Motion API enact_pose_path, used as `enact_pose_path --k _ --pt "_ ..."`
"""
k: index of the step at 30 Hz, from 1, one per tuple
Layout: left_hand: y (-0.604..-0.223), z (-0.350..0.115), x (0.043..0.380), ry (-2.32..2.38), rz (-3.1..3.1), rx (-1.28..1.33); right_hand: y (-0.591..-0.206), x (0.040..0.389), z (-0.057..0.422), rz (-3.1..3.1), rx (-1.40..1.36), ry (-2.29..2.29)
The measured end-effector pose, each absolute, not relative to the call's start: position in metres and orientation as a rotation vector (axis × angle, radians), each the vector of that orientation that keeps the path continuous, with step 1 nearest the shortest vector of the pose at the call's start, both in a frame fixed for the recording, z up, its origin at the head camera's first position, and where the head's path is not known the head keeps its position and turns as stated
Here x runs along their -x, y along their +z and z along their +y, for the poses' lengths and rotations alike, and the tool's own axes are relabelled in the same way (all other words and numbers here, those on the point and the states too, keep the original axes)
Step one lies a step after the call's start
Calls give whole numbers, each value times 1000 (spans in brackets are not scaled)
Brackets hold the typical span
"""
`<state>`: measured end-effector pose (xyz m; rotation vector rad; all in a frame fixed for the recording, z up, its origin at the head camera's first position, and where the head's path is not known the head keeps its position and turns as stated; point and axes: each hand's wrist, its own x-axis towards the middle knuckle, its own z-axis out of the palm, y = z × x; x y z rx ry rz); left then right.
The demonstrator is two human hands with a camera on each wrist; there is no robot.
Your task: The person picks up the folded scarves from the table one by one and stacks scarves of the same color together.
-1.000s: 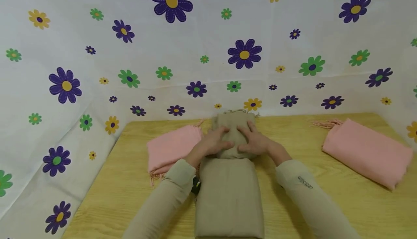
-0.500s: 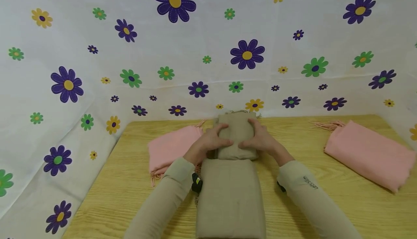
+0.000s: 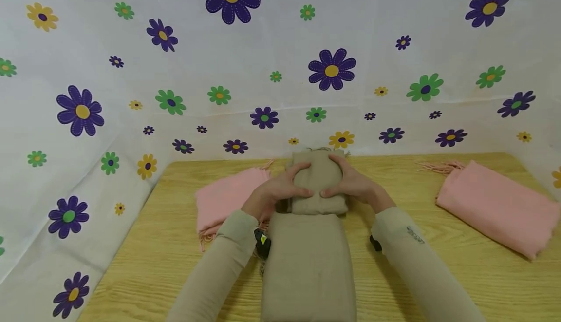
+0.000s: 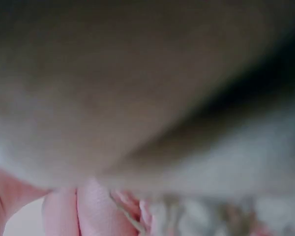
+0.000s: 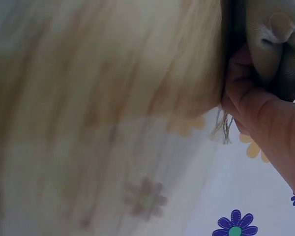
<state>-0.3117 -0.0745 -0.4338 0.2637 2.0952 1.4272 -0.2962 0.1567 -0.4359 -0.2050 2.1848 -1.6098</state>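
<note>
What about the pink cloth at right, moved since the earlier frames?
No: in the head view, the right pink cloth keeps its place against the back table edge.

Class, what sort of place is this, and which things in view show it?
Probably an indoor tabletop workspace, perhaps set up for handling cloth: there is a wood-grain table, a creased flower-print sheet rising behind it, and a folded beige cloth near its far edge.

folded pink cloths point(image 3: 232, 195) point(image 3: 497, 210): 2 | folded beige cloths point(image 3: 319, 178) point(image 3: 308, 268): 2 | wood-grain table point(image 3: 166, 249): 1 | hands point(image 3: 281, 185) point(image 3: 357, 184): 2
</note>
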Motion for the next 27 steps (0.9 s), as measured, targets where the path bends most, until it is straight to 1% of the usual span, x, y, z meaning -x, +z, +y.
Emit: enact_pose_path --k 6,11,21,27 --pt "-438 -77 313 1535 2013 -228 -437 299 155 2113 225 -1636" --pt "-441 -77 318 1580 1996 -258 -437 301 152 2089 228 -1630" --pt "-438 -72 320 1576 1992 -280 -436 301 154 2063 237 -1616" --pt "-438 -72 316 1584 1994 -231 -437 301 153 2024 222 -1635"
